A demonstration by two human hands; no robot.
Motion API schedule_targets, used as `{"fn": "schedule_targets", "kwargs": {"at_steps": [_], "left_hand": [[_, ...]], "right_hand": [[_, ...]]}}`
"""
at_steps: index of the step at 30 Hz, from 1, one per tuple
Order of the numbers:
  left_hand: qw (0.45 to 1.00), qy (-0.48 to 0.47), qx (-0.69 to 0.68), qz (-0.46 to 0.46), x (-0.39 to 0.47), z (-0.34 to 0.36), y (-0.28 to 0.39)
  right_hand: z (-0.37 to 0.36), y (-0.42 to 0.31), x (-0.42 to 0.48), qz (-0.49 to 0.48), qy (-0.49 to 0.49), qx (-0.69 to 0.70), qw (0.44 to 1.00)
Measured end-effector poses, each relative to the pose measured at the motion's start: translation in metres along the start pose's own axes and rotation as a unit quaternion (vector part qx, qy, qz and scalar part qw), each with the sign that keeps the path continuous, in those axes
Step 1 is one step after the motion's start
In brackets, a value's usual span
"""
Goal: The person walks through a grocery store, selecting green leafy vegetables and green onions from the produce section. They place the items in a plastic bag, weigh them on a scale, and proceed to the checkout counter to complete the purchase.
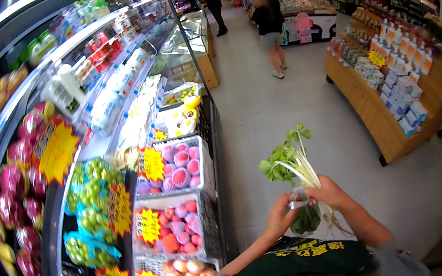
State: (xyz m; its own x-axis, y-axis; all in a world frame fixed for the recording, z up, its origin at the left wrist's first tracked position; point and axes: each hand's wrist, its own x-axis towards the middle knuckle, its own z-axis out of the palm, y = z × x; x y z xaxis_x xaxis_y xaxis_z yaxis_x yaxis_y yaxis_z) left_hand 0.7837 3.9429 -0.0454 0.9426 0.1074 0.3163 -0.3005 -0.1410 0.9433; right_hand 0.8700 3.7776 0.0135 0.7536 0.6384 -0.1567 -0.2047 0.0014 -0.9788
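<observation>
In front of my chest, my right hand (pixel 328 193) grips a bunch of leafy Chinese celery or a similar herb (pixel 303 164). Its green leaves point up and away, while its pale roots hang below the hand. My left hand (pixel 278 217) pinches the gathered top of a clear plastic bag (pixel 299 200). Something dark green, probably a vegetable, fills the bag's lower part (pixel 305 220). The right fingers also reach the bag's neck, so both hands meet there. The bunch is outside the bag.
A chilled display on the left holds crates of peaches in foam nets (pixel 180 174), bagged green grapes (pixel 91 191) and dragon fruit (pixel 10 178). At right stands a wooden shelf (pixel 362 121) with bottles and packs. Two people (pixel 267 19) (pixel 214 4) stand farther down the aisle (pixel 249 95).
</observation>
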Motion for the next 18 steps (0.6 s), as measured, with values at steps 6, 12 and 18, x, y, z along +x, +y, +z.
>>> {"fn": "schedule_targets", "kwargs": {"at_steps": [6, 12, 18], "left_hand": [[0.99, 0.102, 0.081, -0.053, 0.193, -0.093, -0.077], [0.93, 0.1, 0.295, -0.197, 0.416, -0.161, -0.188], [0.957, 0.051, 0.152, -0.241, 0.678, -0.213, -0.307]], "right_hand": [[-0.075, -0.038, 0.242, 0.048, -0.072, -0.131, 0.988], [-0.188, -0.045, 0.476, 0.063, -0.061, -0.101, 0.991], [-0.3, -0.099, 0.646, 0.095, 0.031, -0.222, 0.97]]}}
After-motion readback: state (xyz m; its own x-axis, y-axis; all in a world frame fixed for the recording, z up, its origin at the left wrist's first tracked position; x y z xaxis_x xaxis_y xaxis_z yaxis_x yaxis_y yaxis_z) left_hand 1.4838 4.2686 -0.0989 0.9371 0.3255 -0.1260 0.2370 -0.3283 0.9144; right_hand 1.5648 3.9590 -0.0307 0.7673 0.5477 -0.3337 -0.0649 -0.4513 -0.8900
